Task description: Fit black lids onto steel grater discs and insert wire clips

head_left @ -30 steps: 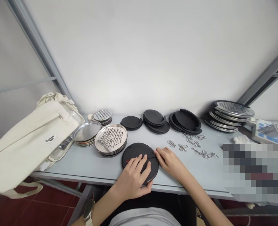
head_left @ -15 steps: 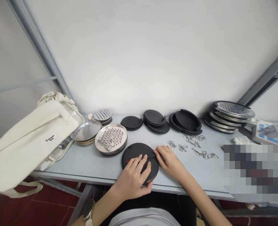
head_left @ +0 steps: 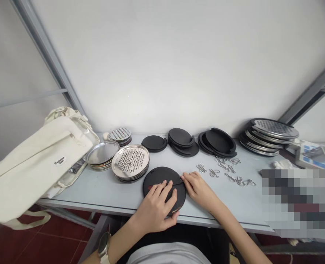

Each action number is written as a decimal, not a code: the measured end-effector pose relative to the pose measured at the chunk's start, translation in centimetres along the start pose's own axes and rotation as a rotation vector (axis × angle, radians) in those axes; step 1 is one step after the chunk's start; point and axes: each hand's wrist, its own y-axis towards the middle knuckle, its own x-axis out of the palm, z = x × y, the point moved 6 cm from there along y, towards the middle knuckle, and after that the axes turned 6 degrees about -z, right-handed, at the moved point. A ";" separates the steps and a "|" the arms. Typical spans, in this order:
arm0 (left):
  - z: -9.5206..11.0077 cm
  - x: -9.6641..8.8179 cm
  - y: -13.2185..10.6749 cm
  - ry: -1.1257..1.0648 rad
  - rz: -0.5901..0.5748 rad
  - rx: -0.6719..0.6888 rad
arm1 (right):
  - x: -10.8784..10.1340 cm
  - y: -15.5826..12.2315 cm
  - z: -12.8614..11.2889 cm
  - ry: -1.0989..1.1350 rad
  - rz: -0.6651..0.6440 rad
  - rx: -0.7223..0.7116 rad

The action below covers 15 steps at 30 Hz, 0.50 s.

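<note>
A round black disc (head_left: 162, 179) lies flat on the pale grey table (head_left: 96, 194) right in front of me, with a thin dark slit running across it. My left hand (head_left: 157, 205) presses on its near half, fingers on top and thumb at the lower rim. My right hand (head_left: 198, 192) comes in from the right, its fingertips pinched at the disc's right edge, where the slit ends. A small red mark shows on the disc by my left fingers.
Stacked steel grater plates (head_left: 130, 163), plain steel plates (head_left: 102, 156) and black discs (head_left: 181, 141) stand behind. Several wire metal clips (head_left: 225, 172) lie to the right. A cream canvas bag (head_left: 38, 157) hangs over the left table edge. A pixelated patch covers the lower right.
</note>
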 end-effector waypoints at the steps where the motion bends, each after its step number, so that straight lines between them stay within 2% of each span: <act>1: 0.0 0.0 0.0 -0.003 -0.010 0.003 | 0.0 0.0 0.0 0.011 -0.004 -0.003; 9: 0.1 0.1 -0.2 0.012 -0.071 -0.010 | 0.1 -0.1 0.4 0.051 -0.016 0.010; 15: 0.1 0.0 0.0 0.034 -0.071 0.006 | 0.1 -0.1 0.4 0.024 -0.004 0.011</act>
